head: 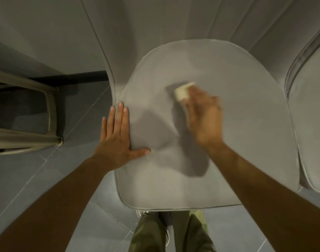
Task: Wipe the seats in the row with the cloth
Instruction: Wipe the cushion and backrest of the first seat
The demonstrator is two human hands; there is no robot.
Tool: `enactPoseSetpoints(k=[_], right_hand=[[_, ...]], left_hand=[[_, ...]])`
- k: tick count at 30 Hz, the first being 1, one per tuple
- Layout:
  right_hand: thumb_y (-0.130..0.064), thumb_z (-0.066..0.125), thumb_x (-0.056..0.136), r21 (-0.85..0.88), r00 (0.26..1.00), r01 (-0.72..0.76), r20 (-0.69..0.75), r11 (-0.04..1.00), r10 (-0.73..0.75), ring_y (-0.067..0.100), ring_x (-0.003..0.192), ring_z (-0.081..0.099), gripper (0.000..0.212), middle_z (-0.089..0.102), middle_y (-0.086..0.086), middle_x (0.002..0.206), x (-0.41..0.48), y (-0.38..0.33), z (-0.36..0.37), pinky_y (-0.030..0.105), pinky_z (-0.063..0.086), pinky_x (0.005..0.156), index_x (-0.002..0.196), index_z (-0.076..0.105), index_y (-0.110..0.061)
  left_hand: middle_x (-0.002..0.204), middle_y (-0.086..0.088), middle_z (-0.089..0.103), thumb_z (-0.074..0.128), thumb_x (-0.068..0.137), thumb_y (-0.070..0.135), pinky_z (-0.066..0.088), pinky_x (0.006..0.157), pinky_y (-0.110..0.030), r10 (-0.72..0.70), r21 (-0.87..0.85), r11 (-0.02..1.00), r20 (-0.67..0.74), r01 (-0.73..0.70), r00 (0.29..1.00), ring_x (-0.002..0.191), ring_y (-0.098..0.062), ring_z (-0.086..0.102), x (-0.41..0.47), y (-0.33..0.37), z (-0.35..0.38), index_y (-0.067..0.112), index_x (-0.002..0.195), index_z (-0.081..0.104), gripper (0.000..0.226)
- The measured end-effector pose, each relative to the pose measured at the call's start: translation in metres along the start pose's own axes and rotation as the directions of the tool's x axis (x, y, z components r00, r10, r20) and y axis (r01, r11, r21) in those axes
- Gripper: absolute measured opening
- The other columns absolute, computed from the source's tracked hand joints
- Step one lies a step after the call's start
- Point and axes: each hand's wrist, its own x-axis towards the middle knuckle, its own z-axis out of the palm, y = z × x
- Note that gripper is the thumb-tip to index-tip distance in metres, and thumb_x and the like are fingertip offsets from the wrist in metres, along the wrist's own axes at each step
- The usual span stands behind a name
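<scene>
Grey seat, left hand flat, right hand pressing cloth

Grey seat bears a pale cloth; left hand flat at its edge.

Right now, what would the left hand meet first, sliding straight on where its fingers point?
Probably the grey padded backrest, just beyond the left edge of the grey seat cushion; depth unclear.

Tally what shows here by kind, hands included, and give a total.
Grey padded seats: 2, the middle seat and the right seat.
Pale cream cloth: 1.
Bare hands: 2, left hand and right hand.
Beige-framed chair at left: 1.
Total: 6.
</scene>
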Motion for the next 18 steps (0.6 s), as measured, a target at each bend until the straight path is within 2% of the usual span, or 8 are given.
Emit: enactPoseSetpoints(k=[1,3,6,9,10,12,15,18], right_hand=[[-0.019,0.056,0.09,0.014,0.991,-0.108,-0.077,0.994,0.108,0.029,0.103,0.061,0.028,0.066,0.013,0.115,0.007,0.009,-0.015,0.017,0.03,0.093,0.111,0.067,-0.004],[-0.023,0.052,0.093,0.001,0.948,-0.274,-0.171,0.962,0.27,0.027,0.112,0.056,0.03,0.062,0.01,0.121,0.012,0.029,-0.047,0.025,0.034,0.097,0.116,0.064,-0.007],[-0.02,0.046,0.094,-0.114,0.922,-0.353,-0.211,0.928,0.325,0.03,0.113,0.051,0.031,0.059,0.015,0.12,0.008,0.064,-0.085,0.039,0.035,0.099,0.114,0.062,-0.002],[-0.031,0.04,0.094,-0.194,0.877,-0.474,-0.188,0.859,0.441,0.035,0.107,0.052,0.039,0.059,0.018,0.119,0.004,0.089,-0.086,0.036,0.032,0.096,0.108,0.063,-0.002],[-0.035,0.037,0.091,-0.202,0.878,-0.475,-0.176,0.857,0.445,0.036,0.106,0.054,0.044,0.06,0.017,0.117,0.003,0.087,-0.076,0.038,0.035,0.095,0.106,0.064,-0.004],[-0.029,0.04,0.088,-0.153,0.919,-0.391,-0.121,0.908,0.375,0.036,0.104,0.059,0.041,0.064,0.017,0.112,0.0,0.063,-0.045,0.041,0.038,0.096,0.106,0.067,-0.004],[-0.022,0.043,0.088,-0.114,0.991,-0.131,-0.043,0.985,0.126,0.039,0.094,0.064,0.038,0.067,0.019,0.109,-0.028,0.006,0.01,0.032,0.031,0.088,0.105,0.069,-0.001],[-0.027,0.043,0.089,-0.046,0.996,-0.066,0.055,0.997,0.069,0.04,0.084,0.057,0.04,0.065,0.017,0.116,-0.044,-0.019,0.025,0.029,0.032,0.083,0.108,0.068,-0.003]], left_hand=[[0.15,0.004,-0.034,0.014,0.06,0.098,-0.019,0.114,-0.037,-0.004,0.005,1.0,0.002,0.004,1.0,0.139,-0.013,-0.035,0.0,0.0,-0.001,0.018,0.144,-0.031,0.124],[0.15,0.004,-0.033,0.013,0.06,0.098,-0.026,0.111,-0.031,-0.007,0.008,1.0,-0.007,0.007,1.0,0.138,-0.012,-0.036,0.0,0.0,-0.002,0.016,0.143,-0.03,0.125],[0.15,0.004,-0.032,0.011,0.057,0.099,-0.028,0.109,-0.029,-0.01,0.003,1.0,-0.013,0.01,1.0,0.136,-0.01,-0.039,0.001,0.001,-0.003,0.015,0.143,-0.027,0.126],[0.149,0.004,-0.034,0.01,0.055,0.1,-0.025,0.111,-0.032,-0.005,0.006,1.0,-0.014,0.005,1.0,0.136,-0.012,-0.039,0.001,0.002,-0.003,0.016,0.143,-0.027,0.128],[0.149,0.003,-0.033,0.01,0.055,0.1,-0.023,0.112,-0.034,-0.004,0.011,1.0,-0.017,0.004,1.0,0.136,-0.014,-0.037,0.001,0.003,-0.002,0.015,0.143,-0.026,0.128],[0.151,0.0,-0.028,0.008,0.055,0.1,-0.024,0.112,-0.034,-0.008,0.027,1.0,-0.024,0.009,1.0,0.138,-0.016,-0.032,0.001,0.005,-0.003,0.013,0.144,-0.023,0.129],[0.156,-0.008,-0.018,0.005,0.056,0.1,-0.029,0.109,-0.032,-0.016,0.082,0.997,-0.026,0.018,1.0,0.141,-0.019,-0.023,-0.001,0.008,-0.008,0.009,0.146,-0.018,0.131],[0.16,-0.015,-0.004,0.007,0.058,0.099,-0.03,0.108,-0.035,-0.01,0.137,0.99,-0.029,0.014,1.0,0.145,-0.022,-0.013,-0.001,0.022,-0.013,0.004,0.151,-0.004,0.134]])
